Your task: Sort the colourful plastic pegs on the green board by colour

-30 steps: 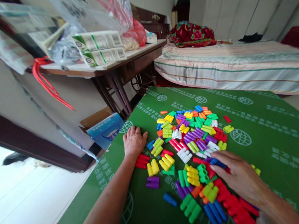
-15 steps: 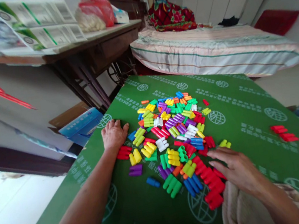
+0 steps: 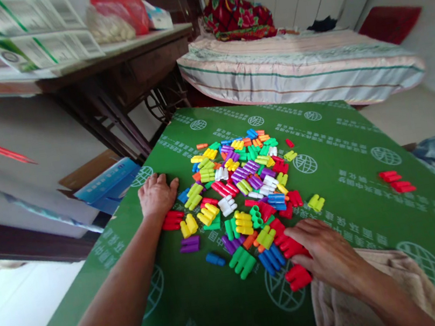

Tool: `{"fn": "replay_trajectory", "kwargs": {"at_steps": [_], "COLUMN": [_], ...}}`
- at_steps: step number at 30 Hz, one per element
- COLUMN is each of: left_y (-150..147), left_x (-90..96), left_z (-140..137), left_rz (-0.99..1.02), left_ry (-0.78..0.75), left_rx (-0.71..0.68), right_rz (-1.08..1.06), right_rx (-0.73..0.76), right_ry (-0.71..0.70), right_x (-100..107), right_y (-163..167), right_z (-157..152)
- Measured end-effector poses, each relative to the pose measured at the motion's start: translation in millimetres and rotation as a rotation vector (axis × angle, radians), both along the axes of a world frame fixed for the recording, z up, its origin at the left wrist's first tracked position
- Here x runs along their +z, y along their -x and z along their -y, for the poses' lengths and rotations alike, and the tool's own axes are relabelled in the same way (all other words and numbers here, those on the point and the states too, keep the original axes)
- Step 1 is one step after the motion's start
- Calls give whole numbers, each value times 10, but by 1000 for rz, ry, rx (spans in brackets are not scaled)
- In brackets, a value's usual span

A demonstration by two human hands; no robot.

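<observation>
head view: left hand (image 3: 157, 195) rests flat; right hand (image 3: 324, 250), half-curled, touches red blocks (image 3: 289, 245), grip unclear.

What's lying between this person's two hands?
In the head view, a scatter of coloured blocks, including yellow, white and green ones, lies between the left hand and right hand on the green table.

Two hands (image 3: 159, 196), dozens of overlapping blocks (image 3: 244, 223), two cartons (image 3: 41, 50) at left, one bed (image 3: 297, 66) far, one beige cloth (image 3: 337, 308) near right.
</observation>
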State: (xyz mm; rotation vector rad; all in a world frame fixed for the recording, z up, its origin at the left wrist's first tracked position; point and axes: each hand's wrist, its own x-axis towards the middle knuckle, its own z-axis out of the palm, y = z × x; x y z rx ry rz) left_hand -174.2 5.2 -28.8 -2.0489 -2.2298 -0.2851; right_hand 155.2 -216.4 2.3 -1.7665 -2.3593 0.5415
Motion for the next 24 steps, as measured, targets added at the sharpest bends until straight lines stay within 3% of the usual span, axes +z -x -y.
{"fn": "replay_trajectory", "kwargs": {"at_steps": [5,12,24], "left_y": [-17,-16,4], "left_x": [9,24,13], "left_z": [10,5,-5], "left_rz": [-8,-12,-17], "left_ry": [0,4,13], "left_rx": [8,4,5], "right_rz": [-76,25,-28], "right_rx": [-29,-22,-55], "right_ry": [23,23,-9], "right_x": [-35,26,-1], "right_y": [-67,-22,-51], "right_z": [-60,-100,-168]}}
